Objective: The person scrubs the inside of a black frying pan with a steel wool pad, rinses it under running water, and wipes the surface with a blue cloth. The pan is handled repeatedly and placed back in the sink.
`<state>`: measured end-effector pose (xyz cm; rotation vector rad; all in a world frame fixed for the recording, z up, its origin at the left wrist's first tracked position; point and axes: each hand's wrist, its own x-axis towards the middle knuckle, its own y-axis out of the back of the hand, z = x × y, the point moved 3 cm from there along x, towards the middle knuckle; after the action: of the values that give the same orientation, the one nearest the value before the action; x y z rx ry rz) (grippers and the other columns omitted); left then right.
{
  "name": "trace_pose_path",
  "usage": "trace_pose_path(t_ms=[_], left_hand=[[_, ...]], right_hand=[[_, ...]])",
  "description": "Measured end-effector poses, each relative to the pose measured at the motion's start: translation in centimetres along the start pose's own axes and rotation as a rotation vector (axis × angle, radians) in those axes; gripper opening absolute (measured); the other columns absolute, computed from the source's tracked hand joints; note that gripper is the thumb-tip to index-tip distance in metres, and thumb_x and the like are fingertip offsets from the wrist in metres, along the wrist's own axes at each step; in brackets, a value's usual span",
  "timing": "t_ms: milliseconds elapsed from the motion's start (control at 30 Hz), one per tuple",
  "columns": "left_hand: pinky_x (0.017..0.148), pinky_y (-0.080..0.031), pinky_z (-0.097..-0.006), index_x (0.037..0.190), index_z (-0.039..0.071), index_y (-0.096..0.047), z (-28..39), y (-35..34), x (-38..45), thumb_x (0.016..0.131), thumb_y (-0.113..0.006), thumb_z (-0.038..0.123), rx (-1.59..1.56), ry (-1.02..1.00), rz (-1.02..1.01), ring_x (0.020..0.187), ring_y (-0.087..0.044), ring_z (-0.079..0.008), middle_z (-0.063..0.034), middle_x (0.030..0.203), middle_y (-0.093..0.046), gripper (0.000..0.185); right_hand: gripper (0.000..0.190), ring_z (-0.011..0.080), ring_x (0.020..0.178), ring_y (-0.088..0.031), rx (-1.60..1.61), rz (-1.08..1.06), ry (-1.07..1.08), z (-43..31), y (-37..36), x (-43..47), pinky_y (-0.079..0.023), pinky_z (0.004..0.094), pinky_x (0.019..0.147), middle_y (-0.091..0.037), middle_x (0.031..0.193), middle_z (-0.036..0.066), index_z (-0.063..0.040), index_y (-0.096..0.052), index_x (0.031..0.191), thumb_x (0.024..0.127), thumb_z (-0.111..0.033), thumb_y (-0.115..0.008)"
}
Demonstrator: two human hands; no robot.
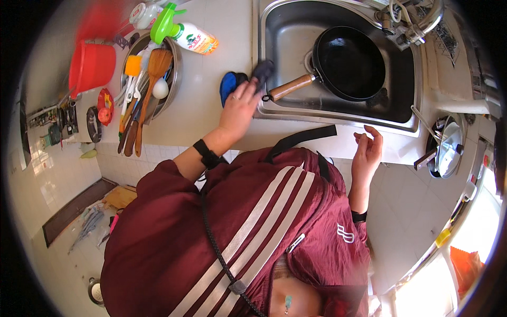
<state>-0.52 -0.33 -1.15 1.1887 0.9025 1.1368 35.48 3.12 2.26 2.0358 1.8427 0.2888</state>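
My left hand [241,104] is over the counter at the sink's left edge, fingers stretched out. A dark grey pad [263,71], blurred, is at its fingertips over the sink rim; whether the fingers grip it I cannot tell. Beside them a blue and black pad [228,86] lies on the counter. A black wok [350,63] rests in the steel sink [287,29], its wooden handle [292,87] reaching over the left rim near my left hand. My right hand [367,152] hovers by the counter's front edge, fingers loosely curled and apart, holding nothing.
A metal basin [177,73] of utensils, with a wooden spatula [158,65], stands left. Behind it lies a spray bottle [194,38]; a red bucket [95,65] is farther left. The faucet [425,27] overhangs the sink's back right. A glass lid [450,144] sits at right.
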Motion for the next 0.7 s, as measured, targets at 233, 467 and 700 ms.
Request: trace_pose_path(t_ms=[233,467,700], left_hand=[[0.1,-0.05,-0.0443,0.114,0.006,-0.073,2.0,1.1,-2.4,0.082,-0.059,0.002,-0.218,-0.012,-0.08,0.126,-0.055,-0.0362,-0.0129,0.133,-0.064,0.035],[0.095,-0.05,-0.0291,0.114,0.002,-0.073,2.9,4.8,2.0,0.081,-0.041,-0.009,-0.949,0.367,-0.17,0.098,-0.068,-0.0179,-0.0113,0.106,-0.075,0.047],[0.111,-0.041,-0.0344,0.148,0.006,-0.049,14.0,7.0,10.0,0.086,-0.054,0.006,-1.369,0.067,-0.318,0.133,-0.05,-0.0206,-0.0133,0.148,-0.05,0.063]], right_hand=[[0.017,0.0184,0.091,-0.072,-0.018,-0.027,0.055,-0.5,0.2,0.2,-0.055,0.0289,0.075,-0.062,0.115,0.012,0.002,-0.059,0.118,0.102,-0.001,-0.053],[0.014,0.0193,0.091,-0.073,0.082,-0.156,-0.032,0.8,-0.3,-0.1,-0.056,0.0298,0.074,-0.068,0.105,0.011,0.0,-0.062,0.114,0.101,-0.003,-0.056],[0.061,0.0179,0.121,-0.059,0.732,-0.588,-0.274,-2.9,-1.5,2.7,-0.051,0.0315,0.098,-0.06,0.132,0.011,-0.007,-0.033,0.156,0.106,-0.029,-0.059]])
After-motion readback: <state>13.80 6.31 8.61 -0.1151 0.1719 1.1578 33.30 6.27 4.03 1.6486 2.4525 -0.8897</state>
